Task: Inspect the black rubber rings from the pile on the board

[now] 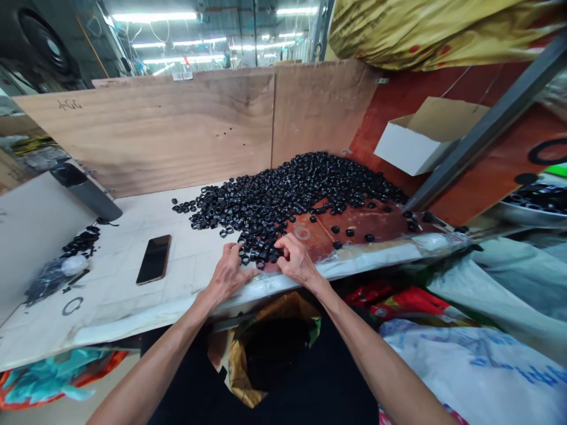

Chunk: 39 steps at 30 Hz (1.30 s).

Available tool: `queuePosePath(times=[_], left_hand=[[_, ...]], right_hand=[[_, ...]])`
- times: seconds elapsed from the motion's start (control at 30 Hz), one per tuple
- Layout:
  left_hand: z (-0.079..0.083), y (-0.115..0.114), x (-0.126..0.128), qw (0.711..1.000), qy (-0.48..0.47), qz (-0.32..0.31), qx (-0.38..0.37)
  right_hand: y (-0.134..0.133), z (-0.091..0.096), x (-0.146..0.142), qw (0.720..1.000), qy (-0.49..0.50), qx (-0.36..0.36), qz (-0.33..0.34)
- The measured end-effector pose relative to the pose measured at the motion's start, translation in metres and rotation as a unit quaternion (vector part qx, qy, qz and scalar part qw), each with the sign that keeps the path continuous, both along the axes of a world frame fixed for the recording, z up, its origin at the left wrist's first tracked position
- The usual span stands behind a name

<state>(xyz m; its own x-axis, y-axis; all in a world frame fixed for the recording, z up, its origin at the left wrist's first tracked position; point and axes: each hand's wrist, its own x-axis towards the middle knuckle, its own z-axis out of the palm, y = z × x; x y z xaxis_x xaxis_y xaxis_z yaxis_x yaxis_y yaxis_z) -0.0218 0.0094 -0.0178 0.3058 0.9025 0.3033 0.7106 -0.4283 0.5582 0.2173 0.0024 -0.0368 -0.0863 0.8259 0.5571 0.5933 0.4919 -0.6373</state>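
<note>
Left hand [228, 270], right hand [296, 258], both on black rings [287, 189], phone [153, 258] nearby

Rested left hand [228, 268] and right hand [296, 260] at the near edge of a heap of small black rings [292, 189], fingers curled among them, grip hidden. Had a dark phone [153, 258] lying flat on the pale table [110, 295] to the left, well apart.

workshop | plywood bench [146, 136] | heap of black rings [287, 189] (strip lights overhead)
</note>
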Motion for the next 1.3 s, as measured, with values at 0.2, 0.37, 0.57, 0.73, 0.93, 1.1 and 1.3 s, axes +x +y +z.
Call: queuePosePath(times=[0.2, 0.37, 0.57, 0.73, 0.93, 1.1, 1.3], left_hand=[[-0.005, -0.017, 0.008, 0.999, 0.011, -0.043, 0.02], [-0.001, -0.011, 0.025, 0.995, 0.056, -0.075, 0.022], [-0.009, -0.007, 0.028, 0.998, 0.04, -0.04, 0.009], [-0.01, -0.011, 0.028, 1.0, -0.009, -0.023, -0.018], [-0.007, -0.016, 0.027, 0.99, -0.126, -0.038, -0.044], [-0.008, -0.017, 0.025, 0.97, -0.221, -0.068, -0.073], [-0.011, -0.015, 0.022, 0.965, -0.234, -0.115, -0.039]], right_hand=[[-0.01, 0.004, -0.008, 0.995, -0.074, -0.004, 0.069], [-0.009, 0.001, -0.008, 0.994, -0.085, -0.009, 0.075], [-0.008, 0.005, 0.0, 0.996, 0.023, -0.048, 0.07], [-0.008, 0.009, -0.005, 0.985, 0.133, -0.077, 0.078], [-0.015, 0.009, -0.026, 0.984, 0.122, -0.074, 0.103], [-0.018, 0.006, -0.027, 0.981, 0.148, -0.073, 0.098], [-0.015, -0.002, -0.028, 0.969, 0.203, -0.1, 0.095]])
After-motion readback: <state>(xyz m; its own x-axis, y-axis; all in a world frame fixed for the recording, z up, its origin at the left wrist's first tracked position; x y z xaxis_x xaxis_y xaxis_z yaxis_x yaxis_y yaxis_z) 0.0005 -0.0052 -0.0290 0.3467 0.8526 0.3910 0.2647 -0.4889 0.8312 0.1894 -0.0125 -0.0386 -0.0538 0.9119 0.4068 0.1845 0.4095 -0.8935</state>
